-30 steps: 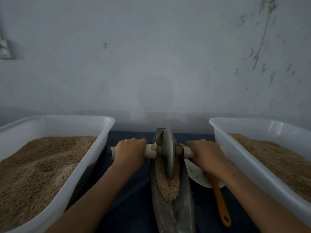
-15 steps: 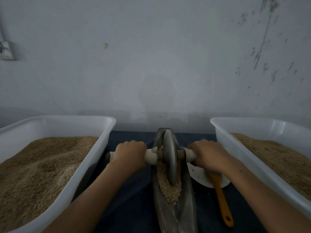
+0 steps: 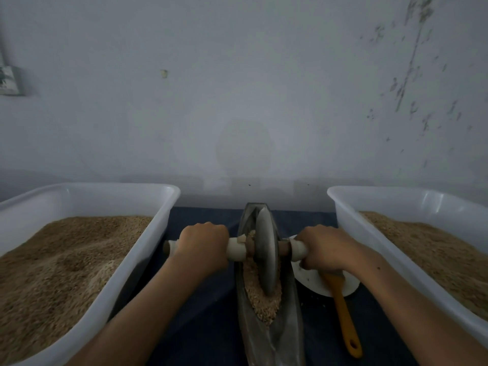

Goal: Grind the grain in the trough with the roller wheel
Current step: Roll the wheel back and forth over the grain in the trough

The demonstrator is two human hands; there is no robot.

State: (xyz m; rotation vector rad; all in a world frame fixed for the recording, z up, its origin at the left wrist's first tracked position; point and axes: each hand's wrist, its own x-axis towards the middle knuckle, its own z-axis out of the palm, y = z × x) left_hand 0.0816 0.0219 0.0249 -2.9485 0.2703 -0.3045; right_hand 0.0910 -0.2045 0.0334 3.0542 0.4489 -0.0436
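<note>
Both hands clench the axle of the grey metal disc roller wheel [image 3: 266, 253], which stands in the long dark boat-shaped metal trough [image 3: 269, 336] at lower centre.

The wheel looks heavy, rigid and narrow-edged, likely to tip sideways, so the pale sleeved axle handles are the right hold: left hand [image 3: 202, 245] wraps one, right hand [image 3: 323, 248] the other. The tan grain [image 3: 260, 303] is loose and may spill over the low rim. Near the right hand lie a white plate [image 3: 311, 282] and an orange-handled spatula [image 3: 343, 318]; white plastic tubs of grain flank left [image 3: 163, 223] and right [image 3: 351, 225], crowding elbow room.
</note>
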